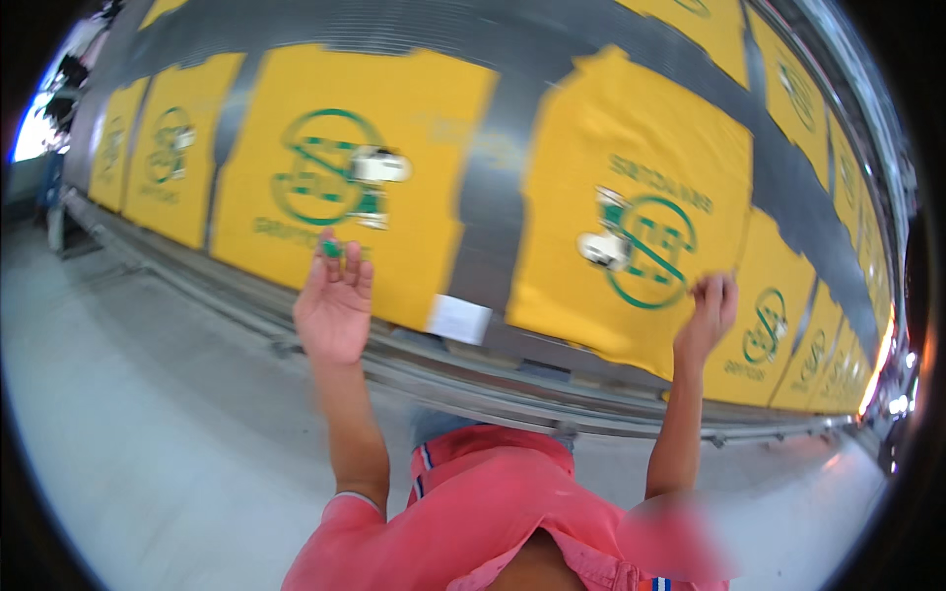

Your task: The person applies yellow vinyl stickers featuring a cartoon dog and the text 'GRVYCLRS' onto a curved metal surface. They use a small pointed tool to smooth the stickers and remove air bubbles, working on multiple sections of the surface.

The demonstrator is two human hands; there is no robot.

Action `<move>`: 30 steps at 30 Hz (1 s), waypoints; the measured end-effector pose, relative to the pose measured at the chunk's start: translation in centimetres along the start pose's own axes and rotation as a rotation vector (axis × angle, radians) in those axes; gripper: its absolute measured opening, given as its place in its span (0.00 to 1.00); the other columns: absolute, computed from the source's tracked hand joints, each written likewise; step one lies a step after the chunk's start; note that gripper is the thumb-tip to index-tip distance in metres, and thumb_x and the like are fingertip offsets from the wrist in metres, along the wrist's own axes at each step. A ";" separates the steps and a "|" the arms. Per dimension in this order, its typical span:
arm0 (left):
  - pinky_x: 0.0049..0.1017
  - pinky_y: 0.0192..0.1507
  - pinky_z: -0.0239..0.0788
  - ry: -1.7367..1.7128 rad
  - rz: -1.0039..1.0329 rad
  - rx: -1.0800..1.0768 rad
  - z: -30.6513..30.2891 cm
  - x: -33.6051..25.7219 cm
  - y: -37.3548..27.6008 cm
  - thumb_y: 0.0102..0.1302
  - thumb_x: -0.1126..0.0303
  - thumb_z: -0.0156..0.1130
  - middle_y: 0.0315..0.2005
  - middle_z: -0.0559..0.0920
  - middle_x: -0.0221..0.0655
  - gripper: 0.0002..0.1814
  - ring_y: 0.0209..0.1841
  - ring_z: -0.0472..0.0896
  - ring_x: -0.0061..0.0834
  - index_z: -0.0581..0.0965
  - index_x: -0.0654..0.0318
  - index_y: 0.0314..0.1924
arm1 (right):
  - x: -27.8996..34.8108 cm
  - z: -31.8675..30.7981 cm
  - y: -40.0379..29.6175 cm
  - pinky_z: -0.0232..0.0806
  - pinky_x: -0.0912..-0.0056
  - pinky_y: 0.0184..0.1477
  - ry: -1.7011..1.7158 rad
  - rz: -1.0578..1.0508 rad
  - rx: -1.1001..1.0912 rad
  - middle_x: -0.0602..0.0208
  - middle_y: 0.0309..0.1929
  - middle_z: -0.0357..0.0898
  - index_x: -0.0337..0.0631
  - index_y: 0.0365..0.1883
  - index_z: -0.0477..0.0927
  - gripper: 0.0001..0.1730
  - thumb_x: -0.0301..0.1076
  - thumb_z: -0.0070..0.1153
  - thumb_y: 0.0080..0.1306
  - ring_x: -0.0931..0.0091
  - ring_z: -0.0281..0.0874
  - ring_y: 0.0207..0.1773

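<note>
My left hand is held palm up over the near edge of a yellow fabric panel with a green and white print. Something small and green shows at its fingertips; blur hides whether it is worn or stuck there. My right hand has its fingers bunched at the right edge of a second yellow fabric panel. This panel is rippled, its print faces the opposite way to its neighbours', and its near edge hangs over the table's rim.
More printed yellow panels lie in rows along the long dark table. A white paper slip lies near the front edge between two panels. A metal rail runs along the table front, above a pale floor.
</note>
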State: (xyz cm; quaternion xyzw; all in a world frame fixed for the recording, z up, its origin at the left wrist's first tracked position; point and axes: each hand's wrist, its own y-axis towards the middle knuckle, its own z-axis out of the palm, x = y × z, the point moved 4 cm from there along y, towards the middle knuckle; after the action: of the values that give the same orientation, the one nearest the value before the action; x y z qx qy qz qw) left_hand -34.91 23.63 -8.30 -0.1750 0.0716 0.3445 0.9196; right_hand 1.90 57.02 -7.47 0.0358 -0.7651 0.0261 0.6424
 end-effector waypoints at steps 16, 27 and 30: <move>0.42 0.67 0.68 0.265 0.319 -0.262 -4.4 -37.3 1.8 0.76 0.69 0.53 0.56 0.80 0.48 0.18 0.62 0.77 0.41 0.73 0.69 0.61 | -1.8 24.5 -24.1 0.70 0.67 0.42 -0.428 0.474 -0.136 0.62 0.38 0.78 0.36 0.42 0.74 0.10 0.34 0.48 0.72 0.73 0.78 0.38; 0.39 0.60 0.75 0.323 -0.045 -0.354 -3.0 -27.2 2.0 0.73 0.72 0.56 0.52 0.82 0.41 0.17 0.60 0.80 0.43 0.71 0.65 0.60 | 0.0 28.8 -24.4 0.70 0.58 0.46 -0.573 0.398 -0.404 0.53 0.41 0.80 0.34 0.50 0.71 0.16 0.39 0.41 0.77 0.61 0.80 0.43; 0.38 0.60 0.75 0.350 -0.179 -0.336 -2.6 -26.4 3.6 0.73 0.71 0.56 0.51 0.82 0.41 0.19 0.58 0.81 0.43 0.69 0.65 0.61 | -1.0 28.8 -23.7 0.71 0.51 0.46 -0.795 0.387 -0.479 0.48 0.44 0.82 0.37 0.51 0.71 0.15 0.40 0.41 0.78 0.55 0.81 0.46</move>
State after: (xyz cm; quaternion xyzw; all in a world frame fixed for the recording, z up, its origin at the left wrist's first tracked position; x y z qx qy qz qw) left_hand -57.17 9.09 -5.03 -0.3880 0.1555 0.2335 0.8779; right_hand -24.08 31.01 -13.56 -0.2480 -0.9278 -0.0475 0.2746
